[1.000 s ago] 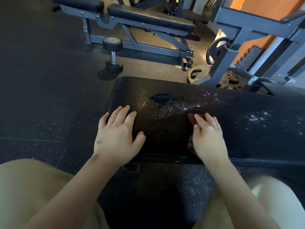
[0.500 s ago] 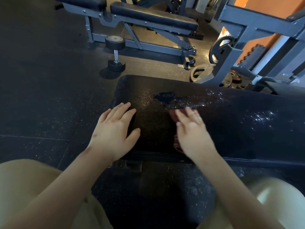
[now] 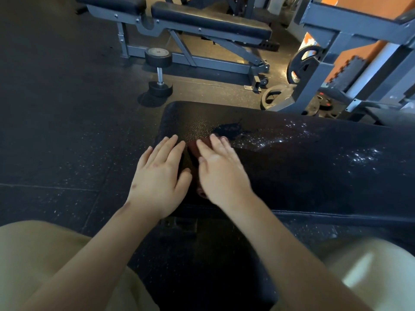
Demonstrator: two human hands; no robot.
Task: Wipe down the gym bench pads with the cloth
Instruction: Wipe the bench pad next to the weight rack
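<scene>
Right hand [image 3: 222, 173] slid left w/ cloth [image 3: 195, 147] under flat fingers, now beside flat-fingered left hand [image 3: 159, 178] on bench pad [image 3: 303, 171].

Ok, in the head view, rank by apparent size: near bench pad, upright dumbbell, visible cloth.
1. bench pad
2. dumbbell, though farther away
3. cloth, mostly hidden under the right hand

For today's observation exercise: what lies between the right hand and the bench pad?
A reddish-brown cloth, under the right hand on the bench pad; head view.
</scene>
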